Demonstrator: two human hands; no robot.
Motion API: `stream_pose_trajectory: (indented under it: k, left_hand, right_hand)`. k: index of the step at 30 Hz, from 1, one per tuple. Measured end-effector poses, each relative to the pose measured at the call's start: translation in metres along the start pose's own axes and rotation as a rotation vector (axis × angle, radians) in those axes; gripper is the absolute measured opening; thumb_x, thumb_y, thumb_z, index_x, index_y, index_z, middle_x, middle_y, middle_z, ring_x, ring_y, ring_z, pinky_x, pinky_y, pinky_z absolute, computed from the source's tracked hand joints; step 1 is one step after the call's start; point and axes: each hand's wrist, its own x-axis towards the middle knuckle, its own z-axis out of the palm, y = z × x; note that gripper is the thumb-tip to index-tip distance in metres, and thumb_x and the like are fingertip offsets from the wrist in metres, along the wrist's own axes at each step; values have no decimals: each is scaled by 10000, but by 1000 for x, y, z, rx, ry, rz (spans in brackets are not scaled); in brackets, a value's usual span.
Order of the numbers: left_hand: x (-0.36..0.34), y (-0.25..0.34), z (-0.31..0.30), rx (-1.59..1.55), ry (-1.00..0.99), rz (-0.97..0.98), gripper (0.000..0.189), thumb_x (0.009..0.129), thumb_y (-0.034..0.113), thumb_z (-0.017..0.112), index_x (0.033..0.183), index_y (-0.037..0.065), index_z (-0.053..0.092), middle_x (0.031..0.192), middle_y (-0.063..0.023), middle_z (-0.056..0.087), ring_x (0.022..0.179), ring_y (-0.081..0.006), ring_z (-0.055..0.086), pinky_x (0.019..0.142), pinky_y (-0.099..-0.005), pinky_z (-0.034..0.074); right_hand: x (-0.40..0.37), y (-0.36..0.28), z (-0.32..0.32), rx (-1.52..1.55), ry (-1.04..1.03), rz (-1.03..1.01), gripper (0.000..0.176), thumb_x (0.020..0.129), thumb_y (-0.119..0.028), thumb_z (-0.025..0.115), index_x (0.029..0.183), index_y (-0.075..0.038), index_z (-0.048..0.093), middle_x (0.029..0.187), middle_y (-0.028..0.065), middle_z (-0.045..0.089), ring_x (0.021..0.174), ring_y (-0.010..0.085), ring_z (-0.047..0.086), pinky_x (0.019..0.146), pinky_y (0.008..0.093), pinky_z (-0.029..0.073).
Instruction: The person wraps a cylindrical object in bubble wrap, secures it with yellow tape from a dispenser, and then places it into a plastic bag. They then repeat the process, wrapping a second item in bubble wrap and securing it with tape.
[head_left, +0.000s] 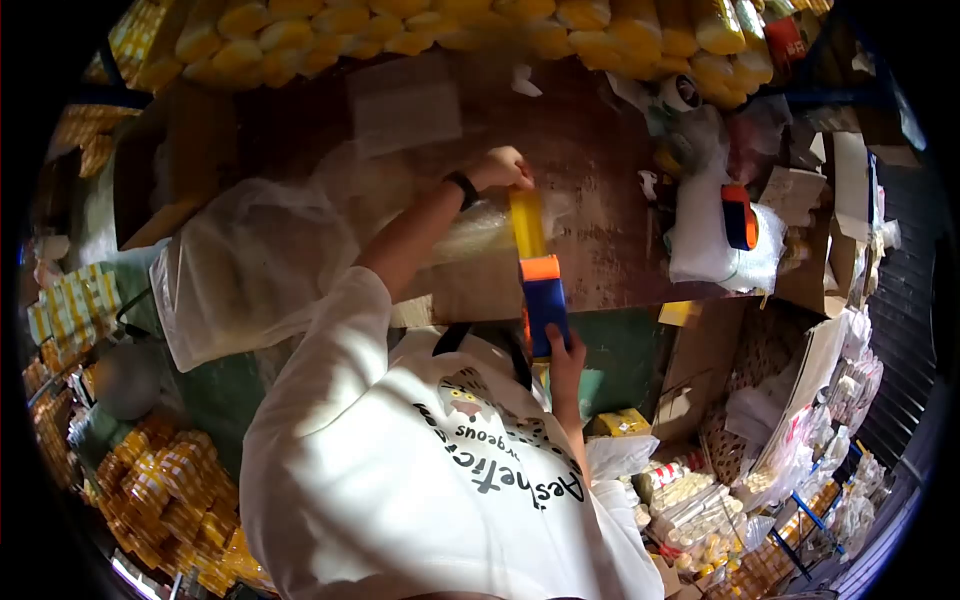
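Note:
My left hand [502, 168], with a dark band on its wrist, pinches the end of a yellow strip of packing tape [527, 222] above the table. The strip runs down to a blue and orange tape dispenser [545, 305] near the table's front edge. Fingers of my right hand [568, 362] are closed around the dispenser's lower end. Beneath my left forearm lie clear plastic wrap [465, 235] and a piece of brown cardboard [470, 290]; how they join is hard to make out.
A large clear plastic bag [250, 265] drapes over the table's left side. At right, a second tape dispenser [740, 217] rests on a white bubble wrap roll [700, 240]. Yellow-wrapped goods [410, 25] line the back. An open carton [170, 170] stands at left.

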Motion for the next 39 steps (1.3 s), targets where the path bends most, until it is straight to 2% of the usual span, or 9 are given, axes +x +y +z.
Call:
stream_pose_trajectory:
  k: [7, 14, 16, 21, 23, 25, 33, 35, 39]
  left_hand:
    - [3, -27, 15, -86, 51, 5, 250, 728, 235, 756, 901, 59, 719, 838, -78, 694, 803, -174, 636, 760, -307, 489]
    - [-30, 1, 24, 780, 532, 29, 726, 745, 13, 607, 1401, 157, 329, 1309, -153, 408, 1095, -335, 499, 896, -388, 455]
    - [-44, 5, 12, 623, 549, 251, 697, 730, -24, 579, 1376, 120, 360, 1253, -177, 433, 1091, -362, 498, 922, -393, 449]
    - [-125, -3, 40, 790, 478, 446, 712, 689, -21, 608, 1355, 14, 360, 1286, -171, 436, 1218, -366, 413, 991, -452, 381]
    - [-141, -6, 58, 973, 531, 365, 773, 632, 100, 695, 1341, 26, 395, 1289, -151, 450, 1215, -330, 422, 1020, -459, 352]
    - [-136, -15, 61, 1172, 620, 270, 835, 596, 178, 752, 1341, 32, 404, 1288, -137, 457, 1206, -306, 431, 1025, -460, 345]
    - [-94, -24, 14, 939, 464, 108, 931, 581, 203, 823, 1372, 40, 361, 1253, -113, 491, 1114, -290, 495, 948, -413, 403]
    - [-94, -24, 11, 916, 439, 128, 925, 583, 218, 822, 1367, 33, 367, 1230, -119, 507, 1088, -290, 513, 934, -401, 415]
    - [-89, -37, 8, 809, 362, 150, 933, 577, 270, 832, 1356, 23, 383, 1239, -154, 506, 1107, -326, 509, 933, -406, 426]
  right_hand:
    - [13, 26, -4, -70, -85, 33, 353, 853, -287, 669, 897, 62, 641, 721, 47, 632, 660, 98, 533, 618, 269, 446]
    - [46, 38, 27, -119, -66, -150, 392, 859, -294, 666, 1032, 55, 627, 904, 147, 656, 823, 202, 585, 784, 322, 458]
    - [54, 31, 24, -145, -109, -76, 406, 879, -247, 644, 1130, 65, 579, 1042, 204, 644, 948, 315, 610, 869, 355, 445]
    - [82, 61, 27, -564, 15, -759, 398, 882, -299, 635, 1055, 59, 613, 921, 174, 648, 780, 255, 610, 723, 348, 472]
    - [94, 58, 31, -579, -55, -576, 425, 878, -341, 634, 993, 68, 627, 846, 162, 646, 732, 224, 602, 696, 341, 474]
    - [92, -16, 49, -160, -191, 71, 469, 871, -378, 633, 933, 87, 630, 794, 165, 641, 725, 211, 598, 721, 333, 474]
    - [108, 12, 54, -256, -151, 20, 533, 851, -426, 640, 994, 88, 636, 905, 233, 660, 870, 260, 649, 790, 362, 475]
    - [112, 46, 53, -206, -87, -132, 521, 850, -449, 642, 907, 69, 641, 752, 107, 638, 707, 161, 595, 648, 330, 478]
    - [111, 25, 44, -327, -179, -24, 590, 829, -488, 640, 986, 81, 635, 914, 247, 647, 847, 314, 647, 775, 386, 477]
